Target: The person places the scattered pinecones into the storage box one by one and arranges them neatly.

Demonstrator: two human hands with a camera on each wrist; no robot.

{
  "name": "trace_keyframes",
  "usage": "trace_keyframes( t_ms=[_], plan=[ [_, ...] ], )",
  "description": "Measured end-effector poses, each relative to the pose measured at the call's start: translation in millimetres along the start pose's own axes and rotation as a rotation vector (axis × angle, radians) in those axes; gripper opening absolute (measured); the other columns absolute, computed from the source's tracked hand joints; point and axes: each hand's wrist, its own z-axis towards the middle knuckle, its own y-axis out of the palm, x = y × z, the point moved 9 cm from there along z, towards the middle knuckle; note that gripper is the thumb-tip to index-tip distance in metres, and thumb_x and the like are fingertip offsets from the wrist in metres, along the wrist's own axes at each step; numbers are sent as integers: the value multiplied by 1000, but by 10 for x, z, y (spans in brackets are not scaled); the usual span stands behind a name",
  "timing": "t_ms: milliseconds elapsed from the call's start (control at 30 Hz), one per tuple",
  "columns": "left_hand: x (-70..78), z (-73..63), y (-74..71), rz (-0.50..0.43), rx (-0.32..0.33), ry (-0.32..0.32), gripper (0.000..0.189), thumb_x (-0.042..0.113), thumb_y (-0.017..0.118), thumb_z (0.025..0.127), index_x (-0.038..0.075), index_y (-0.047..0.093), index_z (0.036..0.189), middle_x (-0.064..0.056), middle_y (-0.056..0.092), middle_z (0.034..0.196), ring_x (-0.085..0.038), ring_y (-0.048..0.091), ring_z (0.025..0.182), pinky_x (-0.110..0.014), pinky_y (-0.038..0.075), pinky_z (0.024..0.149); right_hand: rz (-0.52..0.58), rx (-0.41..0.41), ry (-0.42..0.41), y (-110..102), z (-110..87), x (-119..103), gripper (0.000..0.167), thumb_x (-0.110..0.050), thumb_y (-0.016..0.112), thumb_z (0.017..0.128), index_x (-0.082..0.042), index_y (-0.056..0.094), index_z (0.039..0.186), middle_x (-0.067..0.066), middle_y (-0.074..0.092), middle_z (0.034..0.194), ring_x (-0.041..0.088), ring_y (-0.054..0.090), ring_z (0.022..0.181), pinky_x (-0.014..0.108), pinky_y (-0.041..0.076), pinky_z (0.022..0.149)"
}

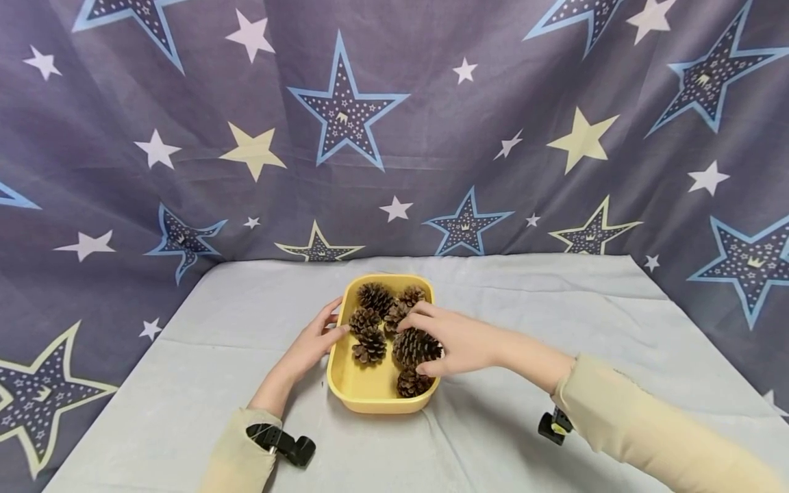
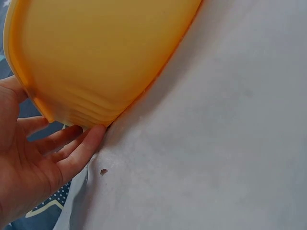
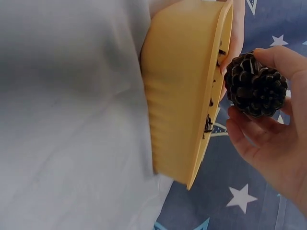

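A yellow rectangular container (image 1: pixel 364 390) stands on the cloth-covered table with several brown pine cones (image 1: pixel 370 346) inside. My left hand (image 1: pixel 313 342) holds its left side, thumb over the rim and fingers against the outer wall; in the left wrist view, fingertips of the left hand (image 2: pixel 48 153) touch the wall low down. Above the container's right side, my right hand (image 1: pixel 459 339) grips a large pine cone (image 1: pixel 414 348) between thumb and fingers. The right wrist view shows this pine cone (image 3: pixel 254 86) raised clear of the rim. The right hand partly covers the cones beneath.
A pale grey cloth (image 1: pixel 555 301) with creases covers the table. Behind it hangs a dark curtain (image 1: pixel 419 150) patterned with stars. A tiny brown scrap (image 2: pixel 104 171) lies on the cloth near the left hand. Both wrists wear black camera mounts (image 1: pixel 283 444).
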Motion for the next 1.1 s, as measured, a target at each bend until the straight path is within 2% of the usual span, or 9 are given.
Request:
trace_keyframes(
  t_ms=[100, 233, 400, 567, 733, 933, 1100],
  plan=[
    [-44, 28, -9, -10, -3, 1, 64, 16, 51, 91, 14, 18, 146, -25, 40, 132, -39, 50, 110, -38, 54, 80, 0, -20, -25, 46, 72, -43, 59, -31, 66, 76, -18, 45, 129, -2, 42, 122, 10, 49, 108, 26, 41, 99],
    [-166, 93, -24, -22, 2, 8, 65, 19, 53, 91, 18, 19, 146, -23, 41, 132, -36, 51, 109, -35, 54, 78, 21, -40, -48, 97, 165, -96, 63, -31, 66, 77, -12, 42, 132, 0, 43, 127, 13, 46, 116, 28, 37, 103],
    [-260, 143, -36, -7, 20, 31, 64, 22, 53, 90, 21, 21, 146, -21, 43, 131, -31, 53, 106, -32, 55, 75, 9, -56, -82, 184, 281, -157, 60, -31, 65, 76, -8, 44, 128, 2, 48, 125, 15, 46, 119, 29, 35, 105],
    [-259, 148, -27, -9, 22, 42, 63, 21, 53, 90, 21, 21, 145, -22, 43, 131, -30, 54, 104, -32, 55, 74, -30, -92, -106, 330, 376, -198, 57, -32, 65, 76, -11, 45, 125, 1, 48, 121, 13, 49, 110, 26, 40, 99],
    [-239, 131, -16, -14, 14, 26, 63, 19, 53, 91, 20, 21, 145, -22, 42, 132, -32, 53, 107, -32, 55, 75, -43, -135, -107, 466, 434, -215, 58, -30, 66, 76, -14, 46, 128, 2, 42, 117, 10, 50, 97, 21, 45, 89],
    [-121, 68, -11, -28, 1, 14, 64, 14, 52, 91, 14, 20, 146, -25, 41, 132, -35, 51, 108, -34, 55, 77, -104, -182, -132, 570, 493, -247, 59, -29, 66, 76, -14, 46, 130, 3, 46, 120, 12, 50, 105, 23, 43, 94],
    [-189, 112, -20, -13, 8, 11, 63, 18, 52, 91, 19, 21, 146, -23, 41, 133, -32, 52, 108, -33, 54, 78, -140, -217, -110, 640, 526, -243, 60, -28, 67, 75, -15, 45, 130, 1, 48, 121, 12, 52, 105, 26, 46, 92]
  ],
)
